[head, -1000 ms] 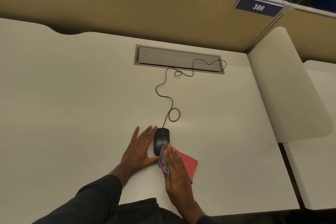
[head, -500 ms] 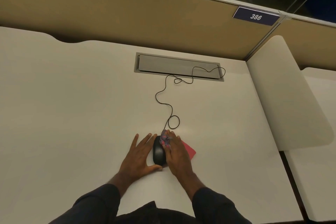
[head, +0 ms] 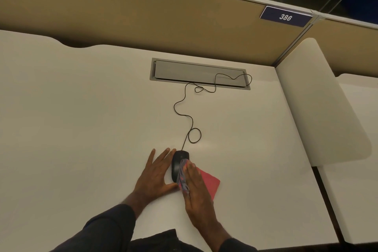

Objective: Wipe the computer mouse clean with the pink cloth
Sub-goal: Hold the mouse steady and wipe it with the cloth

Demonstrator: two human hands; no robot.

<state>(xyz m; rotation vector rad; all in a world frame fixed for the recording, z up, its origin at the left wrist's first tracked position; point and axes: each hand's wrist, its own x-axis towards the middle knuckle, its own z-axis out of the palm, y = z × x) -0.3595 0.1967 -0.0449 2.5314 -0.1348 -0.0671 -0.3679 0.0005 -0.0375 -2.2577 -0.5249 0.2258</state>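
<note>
A black wired computer mouse [head: 177, 164] lies on the white desk [head: 81, 129] near its front edge. My left hand [head: 156, 174] rests flat against the mouse's left side, thumb at its rear. My right hand [head: 197, 188] presses the pink cloth [head: 209, 183] against the mouse's right side. The cloth's patterned edge is bunched up under my fingers, and its pink part spreads on the desk to the right. The right half of the mouse is hidden by cloth and fingers.
The mouse cable [head: 184, 108] loops back across the desk to a grey cable hatch [head: 184, 71]. A tan partition [head: 163, 16] with a "386" sign [head: 285, 17] stands behind. A white side divider [head: 327, 108] borders the desk on the right.
My right hand slid the cloth forward over the mouse's front, then back toward me along its right side. The left hand stayed against the mouse.
</note>
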